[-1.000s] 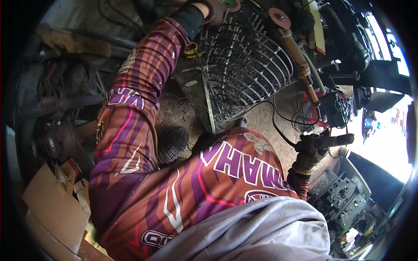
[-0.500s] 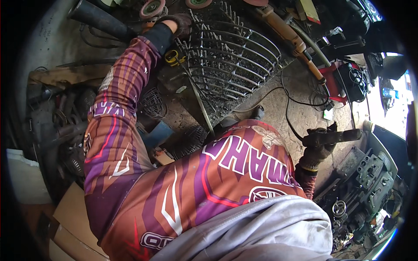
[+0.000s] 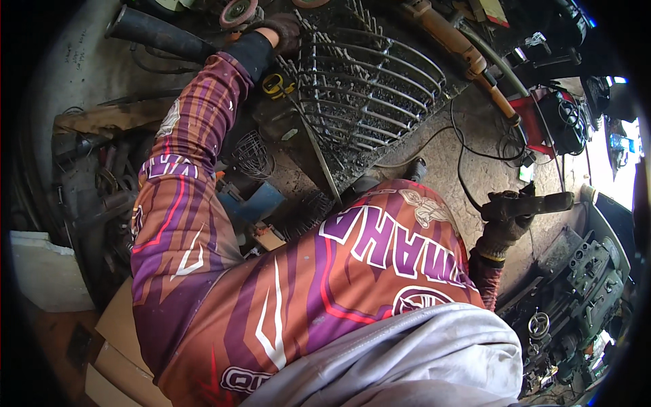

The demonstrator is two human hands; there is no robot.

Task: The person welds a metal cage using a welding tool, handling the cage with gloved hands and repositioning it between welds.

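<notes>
My left hand [image 3: 287, 34], in a dark glove, is at the far left corner of a fan-shaped grille [image 3: 380, 91] of curved metal rods, close to its short rod ends. Its fingers are too dark to make out. Out to the right, my gloved right hand [image 3: 505, 216] is closed around a thick black handle [image 3: 548, 203] that looks like a welding electrode holder. A black cable [image 3: 462, 178] runs down to that hand. The grille lies on a dark, grimy metal worktop [image 3: 346, 178]. Beside my left wrist sits a yellow tape measure [image 3: 274, 85].
An orange angle grinder [image 3: 239, 15] is beyond my left hand. A long orange-brown tool [image 3: 468, 57] lies at the far right, by a red machine [image 3: 536, 122] with coiled cables. A green-grey machine [image 3: 590, 271] stands at right; a wire coil [image 3: 252, 157] lies at left.
The whole view has shifted a little, so most things sit slightly further right. My left hand stays by the grille's corner, and my right hand keeps hold of the black handle.
</notes>
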